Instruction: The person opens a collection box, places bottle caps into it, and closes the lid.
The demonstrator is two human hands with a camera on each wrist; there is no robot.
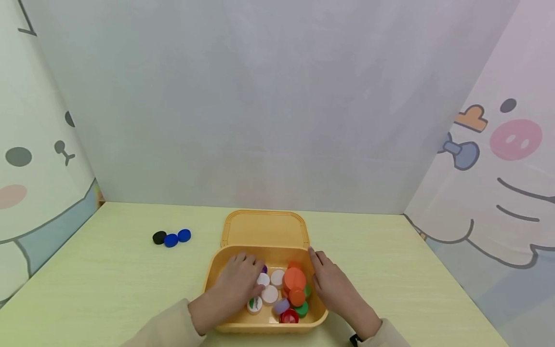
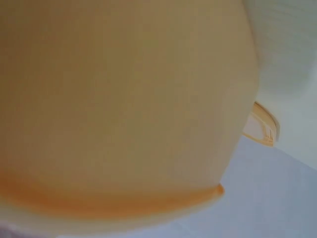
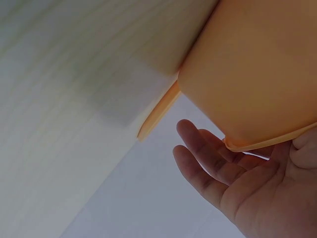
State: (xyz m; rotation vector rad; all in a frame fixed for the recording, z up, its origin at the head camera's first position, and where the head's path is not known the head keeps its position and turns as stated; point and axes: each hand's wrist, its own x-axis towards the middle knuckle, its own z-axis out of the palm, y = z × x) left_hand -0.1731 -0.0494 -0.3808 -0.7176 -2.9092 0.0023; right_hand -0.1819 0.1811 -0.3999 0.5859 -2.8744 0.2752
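Note:
A yellow-orange plastic box [image 1: 260, 329] stands near the front of the table, holding several bottle caps in white, orange, green, red and purple. My left hand [image 1: 236, 284] reaches into its left half, over the white caps [image 1: 270, 294] and a purple cap [image 1: 264, 269]. The left fingertips point down and are partly hidden, so I cannot tell whether they hold a cap. My right hand [image 1: 336, 286] rests at the box's right rim. In the right wrist view its fingers [image 3: 200, 173] are loosely spread beside the outer wall. Box wall fills most of the left wrist view.
Behind the box lies its yellow-orange lid [image 1: 265, 229]. A black cap [image 1: 159, 237] and two blue caps [image 1: 171, 240] sit together on the pale table [image 1: 412, 270] at the back left. A grey backdrop [image 1: 260, 106] stands along the table's far edge.

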